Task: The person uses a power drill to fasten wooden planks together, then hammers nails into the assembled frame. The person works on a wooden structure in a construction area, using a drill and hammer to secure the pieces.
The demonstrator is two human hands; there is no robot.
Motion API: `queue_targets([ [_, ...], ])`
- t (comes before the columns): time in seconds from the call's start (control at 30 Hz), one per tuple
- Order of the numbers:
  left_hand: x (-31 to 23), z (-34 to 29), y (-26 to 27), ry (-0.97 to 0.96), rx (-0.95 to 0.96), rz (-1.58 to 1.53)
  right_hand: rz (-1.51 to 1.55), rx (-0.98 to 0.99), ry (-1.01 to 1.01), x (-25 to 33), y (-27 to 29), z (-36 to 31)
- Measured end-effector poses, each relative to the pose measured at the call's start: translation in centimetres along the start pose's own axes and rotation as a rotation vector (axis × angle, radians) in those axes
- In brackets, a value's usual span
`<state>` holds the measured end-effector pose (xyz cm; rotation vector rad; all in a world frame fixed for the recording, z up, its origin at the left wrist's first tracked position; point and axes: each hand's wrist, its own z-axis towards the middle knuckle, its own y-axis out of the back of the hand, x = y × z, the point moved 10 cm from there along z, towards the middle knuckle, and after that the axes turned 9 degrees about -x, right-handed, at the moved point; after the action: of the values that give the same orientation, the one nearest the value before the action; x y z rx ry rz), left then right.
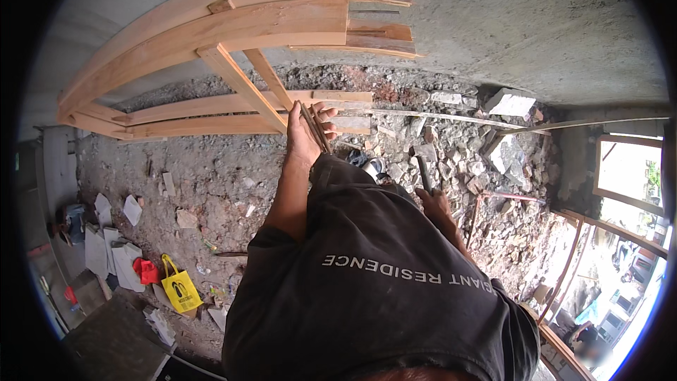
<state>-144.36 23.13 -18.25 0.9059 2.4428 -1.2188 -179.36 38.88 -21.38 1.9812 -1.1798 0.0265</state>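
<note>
My left hand (303,142) is raised palm-up in front of my chest, beside the lower rails of a pale wooden frame (275,17). Across its palm lie a few narrow brown strips (314,128), perhaps wood, with the fingers curled around them. A slanted crosspiece (241,87) of the frame ends close to that hand. My right hand (437,206) is lower on the right, over the rubble. Its fingers are closed round a dark, straight bar or handle (424,173); whatever is at the far end of it cannot be made out.
Broken stone (508,155) and rubble cover the ground. A grey wall (493,21) rises behind the frame. At left are leaning white slabs (127,264), a red bag (146,271) and a yellow bag (181,291). A long pole (599,124) and a window opening (630,173) are at right.
</note>
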Motion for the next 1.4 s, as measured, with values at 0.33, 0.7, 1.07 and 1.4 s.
queue_targets([
  [0.33, -2.3, 0.0, 3.1, 0.003, -0.015, 0.084, 0.074, -0.001, 0.387, 13.5, -3.1, -3.1],
  [0.7, -11.3, -0.1, 10.2, -0.003, 0.054, 0.290, 0.439, 0.078, 0.575, 30.1, -18.3, -9.6],
  [1.07, -19.5, -0.6, 13.8, -0.044, 0.155, 0.216, 0.328, 0.107, 0.595, 38.1, -28.3, -14.4],
  [1.4, -26.9, -2.0, 12.3, -0.822, 0.089, 0.996, 0.663, 0.099, 0.427, 37.8, -24.1, -13.8],
])
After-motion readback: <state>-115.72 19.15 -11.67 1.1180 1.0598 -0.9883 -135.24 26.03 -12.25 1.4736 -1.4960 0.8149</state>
